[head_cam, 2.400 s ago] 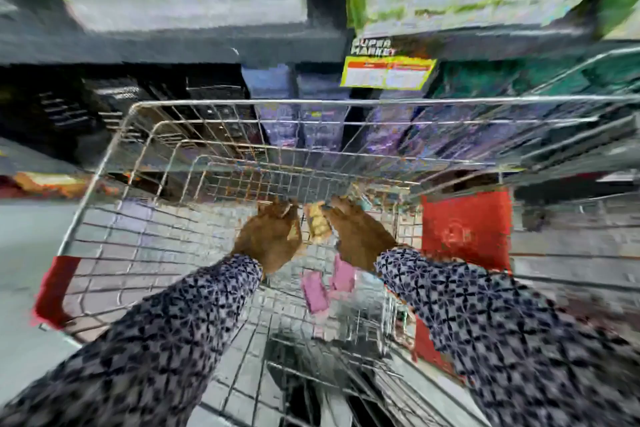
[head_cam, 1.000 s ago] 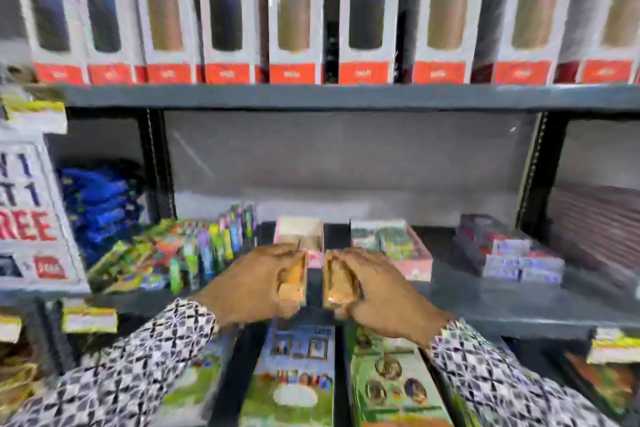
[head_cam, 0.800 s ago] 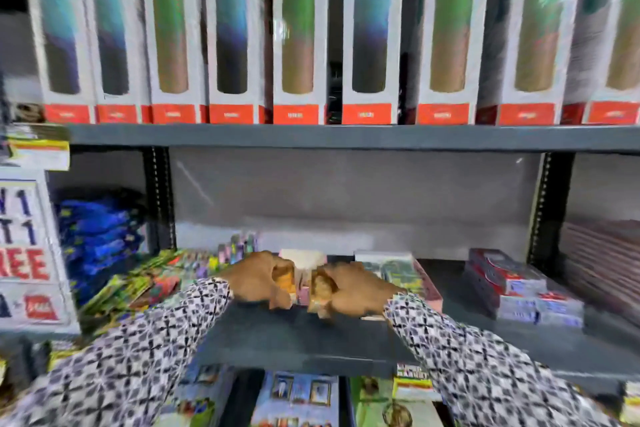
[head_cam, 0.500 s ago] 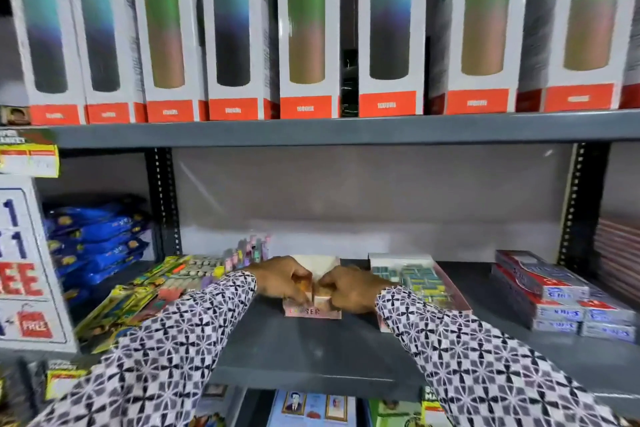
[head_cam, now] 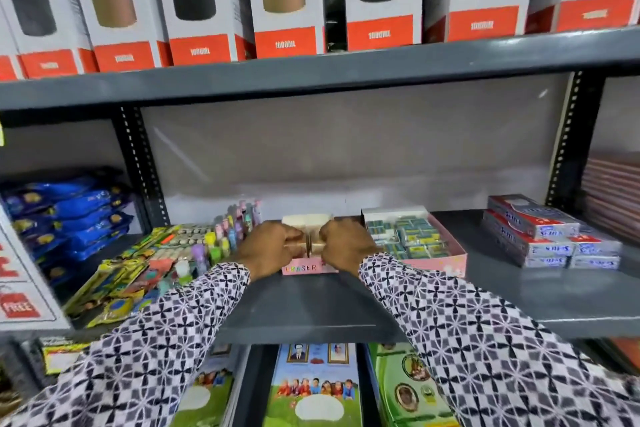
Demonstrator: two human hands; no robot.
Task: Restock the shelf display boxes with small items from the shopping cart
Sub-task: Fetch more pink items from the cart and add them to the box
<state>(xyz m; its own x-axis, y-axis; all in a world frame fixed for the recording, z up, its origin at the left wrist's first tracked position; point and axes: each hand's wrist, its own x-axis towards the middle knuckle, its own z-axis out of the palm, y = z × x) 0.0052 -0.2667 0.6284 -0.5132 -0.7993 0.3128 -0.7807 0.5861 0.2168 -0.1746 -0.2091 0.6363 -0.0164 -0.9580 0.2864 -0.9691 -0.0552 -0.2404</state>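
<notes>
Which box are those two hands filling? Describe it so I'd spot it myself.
Look at the grey middle shelf, below the boxed bottles. Two pink boxes sit side by side near its centre. It is the left, narrower box, front marked ERASER, between both hands; its neighbour is wider and packed full.

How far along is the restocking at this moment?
Done: the larger pink box on the right already looks well filled with small green-wrapped items. In hand: the left hand and right hand are together over the small pink box labelled ERASER, lowering small tan items into it. Left: how full that box is cannot be seen behind the hands, and the cart is out of view.
</notes>
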